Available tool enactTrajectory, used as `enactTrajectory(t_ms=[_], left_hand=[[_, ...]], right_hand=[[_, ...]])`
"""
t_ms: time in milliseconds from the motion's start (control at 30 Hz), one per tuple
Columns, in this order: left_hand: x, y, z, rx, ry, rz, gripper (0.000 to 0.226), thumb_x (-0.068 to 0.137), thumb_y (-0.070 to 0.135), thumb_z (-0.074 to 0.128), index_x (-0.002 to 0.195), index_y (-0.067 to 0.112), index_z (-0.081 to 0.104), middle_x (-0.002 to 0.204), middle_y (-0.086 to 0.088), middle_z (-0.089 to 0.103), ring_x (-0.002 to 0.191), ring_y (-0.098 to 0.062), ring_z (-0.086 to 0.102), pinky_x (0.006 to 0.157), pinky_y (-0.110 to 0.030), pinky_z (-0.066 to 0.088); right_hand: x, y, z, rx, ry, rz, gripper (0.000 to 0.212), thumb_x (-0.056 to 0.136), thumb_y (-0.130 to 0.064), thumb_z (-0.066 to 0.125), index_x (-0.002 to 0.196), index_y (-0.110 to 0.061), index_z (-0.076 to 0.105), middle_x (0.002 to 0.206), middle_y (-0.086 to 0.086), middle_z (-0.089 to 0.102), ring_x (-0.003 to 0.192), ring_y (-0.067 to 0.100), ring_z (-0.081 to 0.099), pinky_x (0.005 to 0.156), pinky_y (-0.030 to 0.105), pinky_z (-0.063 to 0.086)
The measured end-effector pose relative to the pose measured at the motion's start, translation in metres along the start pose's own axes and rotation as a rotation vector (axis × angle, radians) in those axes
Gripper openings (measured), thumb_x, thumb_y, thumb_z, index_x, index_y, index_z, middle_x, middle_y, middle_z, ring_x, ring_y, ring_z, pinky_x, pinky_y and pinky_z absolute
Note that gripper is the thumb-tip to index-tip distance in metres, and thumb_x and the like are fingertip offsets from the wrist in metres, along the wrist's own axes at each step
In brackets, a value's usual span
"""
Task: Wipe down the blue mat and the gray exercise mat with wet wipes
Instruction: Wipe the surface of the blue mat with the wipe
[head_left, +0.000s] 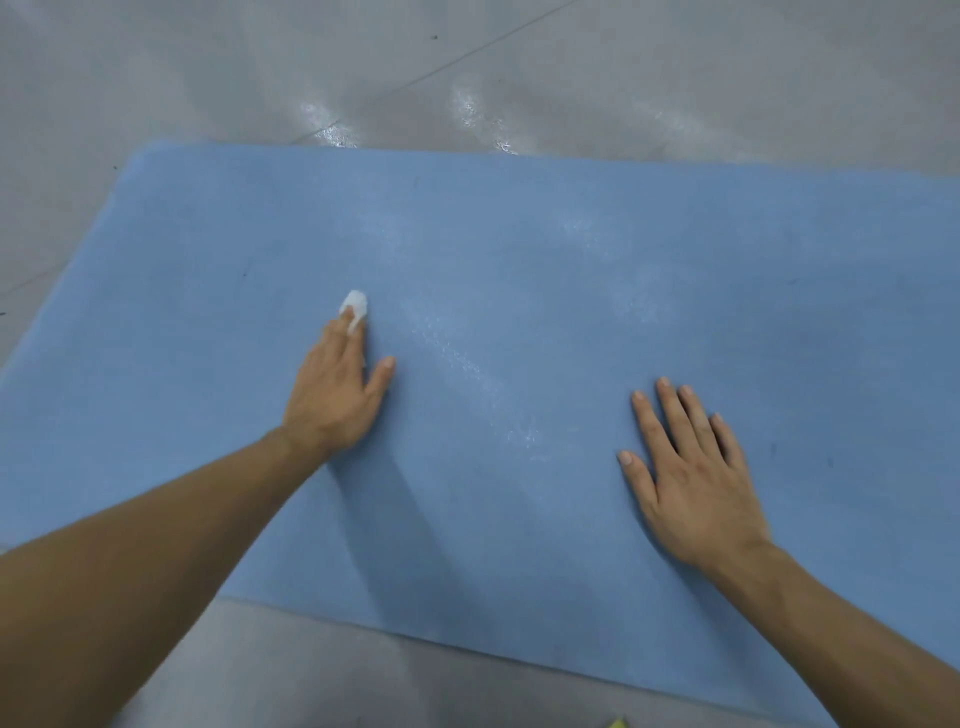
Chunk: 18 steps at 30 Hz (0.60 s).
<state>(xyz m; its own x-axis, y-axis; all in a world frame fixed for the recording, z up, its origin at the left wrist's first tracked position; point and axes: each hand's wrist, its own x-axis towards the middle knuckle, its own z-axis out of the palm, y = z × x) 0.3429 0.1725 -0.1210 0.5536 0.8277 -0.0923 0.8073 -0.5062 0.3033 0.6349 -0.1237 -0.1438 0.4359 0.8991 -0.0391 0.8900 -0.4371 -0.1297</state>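
A blue mat (545, 249) lies flat on the floor and fills most of the head view. My left hand (337, 395) lies on its left half with fingers extended, pressing a small white wet wipe (355, 306) onto the mat; the wipe shows at the fingertips. My right hand (691, 473) rests flat on the mat's right half with fingers straight and spread, holding nothing. Wet streaks (467, 358) glisten on the mat between the two hands. No gray exercise mat is in view.
A glossy gray floor (467, 67) surrounds the mat beyond its far edge, left side and near edge. A bit of something yellow (618, 722) peeks in at the bottom edge.
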Motion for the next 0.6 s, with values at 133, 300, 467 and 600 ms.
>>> enactTrajectory(t_ms=[133,300,467,600], left_hand=[[-0.015,0.081,0.026,0.005,-0.146,0.34,0.079,0.102,0.057,0.027,0.166,0.016,0.005,0.174,0.002,-0.004,0.16,-0.017,-0.004,0.128,-0.05,0.014],[-0.033,0.153,0.047,0.112,-0.289,0.658,0.073,0.105,0.056,0.021,0.166,0.018,0.01,0.174,0.006,0.003,0.159,-0.012,-0.006,0.129,-0.036,-0.003],[-0.001,0.112,0.034,0.062,-0.241,0.49,0.071,0.103,0.056,0.019,0.165,0.022,0.016,0.172,0.003,0.019,0.158,-0.017,0.013,0.129,-0.042,0.01],[0.03,0.049,0.012,0.059,-0.122,0.143,0.081,0.098,0.062,0.015,0.164,0.017,0.021,0.17,-0.002,0.025,0.157,-0.021,0.019,0.126,-0.049,0.019]], right_hand=[[0.001,0.001,0.001,-0.004,0.002,-0.003,0.069,0.104,-0.055,0.021,0.165,-0.024,0.02,0.174,0.002,0.012,0.16,0.02,0.008,0.128,0.046,0.012],[0.001,0.0,0.001,-0.011,0.009,0.001,0.069,0.104,-0.055,0.024,0.165,-0.022,0.025,0.173,0.003,0.016,0.16,0.021,0.012,0.127,0.046,0.014],[0.001,0.0,0.0,-0.012,0.012,0.006,0.068,0.104,-0.054,0.026,0.165,-0.023,0.026,0.173,0.003,0.016,0.16,0.021,0.012,0.126,0.045,0.013],[0.001,0.001,0.0,-0.017,-0.034,0.0,0.068,0.105,-0.056,0.02,0.166,-0.026,0.016,0.174,0.0,0.006,0.161,0.018,0.002,0.127,0.043,0.005]])
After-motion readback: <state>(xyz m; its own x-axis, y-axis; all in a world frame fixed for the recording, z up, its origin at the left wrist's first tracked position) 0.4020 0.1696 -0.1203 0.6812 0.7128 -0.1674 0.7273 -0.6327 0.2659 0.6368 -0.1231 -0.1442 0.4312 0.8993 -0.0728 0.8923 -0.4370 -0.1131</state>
